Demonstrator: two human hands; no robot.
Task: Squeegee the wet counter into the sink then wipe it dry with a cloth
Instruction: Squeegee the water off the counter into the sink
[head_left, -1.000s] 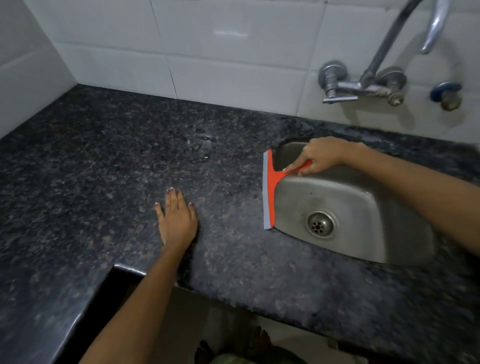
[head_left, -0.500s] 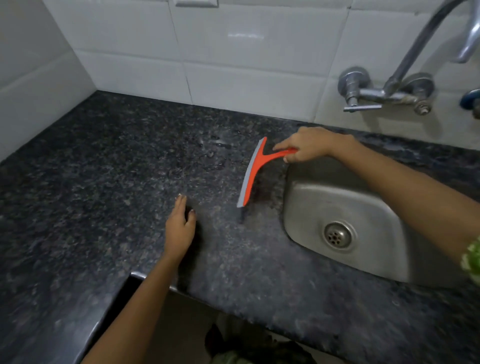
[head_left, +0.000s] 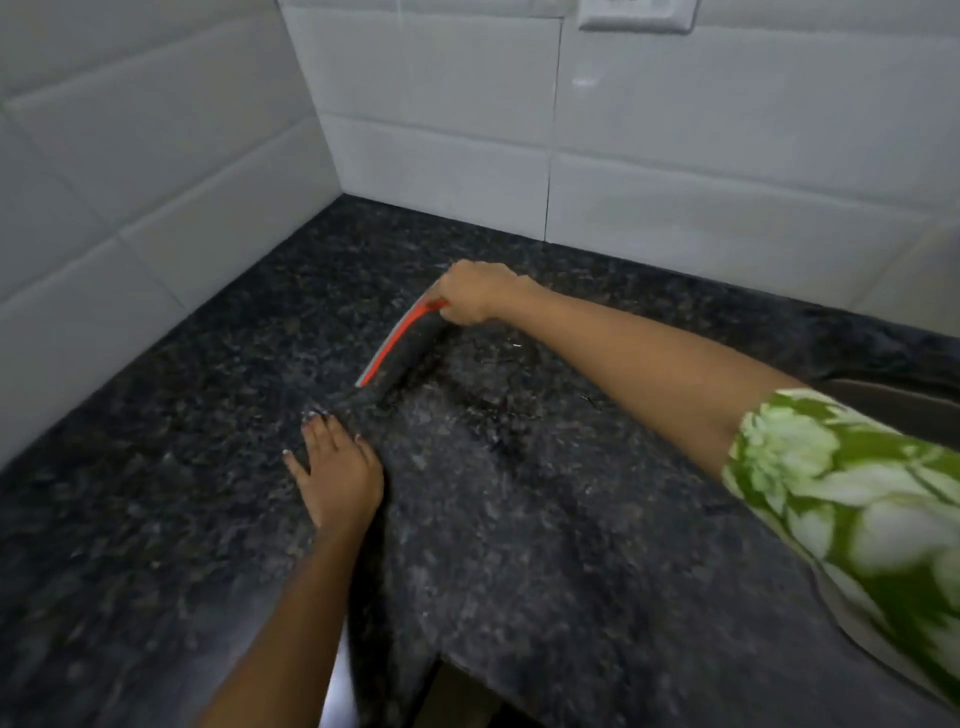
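The dark speckled granite counter (head_left: 545, 519) fills the view. My right hand (head_left: 478, 293) grips the handle of an orange squeegee (head_left: 395, 343) with a grey rubber blade, held out over the middle of the counter toward the back left corner, blade edge down at the surface. My left hand (head_left: 337, 467) lies flat on the counter, fingers together, just in front of the blade's near end. A sliver of the steel sink (head_left: 904, 402) shows at the right edge behind my green patterned sleeve (head_left: 852, 519). No cloth is in view.
White tiled walls (head_left: 156, 182) meet in a corner at the back left. A white switch plate (head_left: 636, 13) sits high on the back wall. The counter's front edge has a notch (head_left: 441, 691) near my left forearm.
My right hand has carried the squeegee from the sink's left rim leftward and back across the counter. The view swung left, so the tap and most of the sink left the frame.
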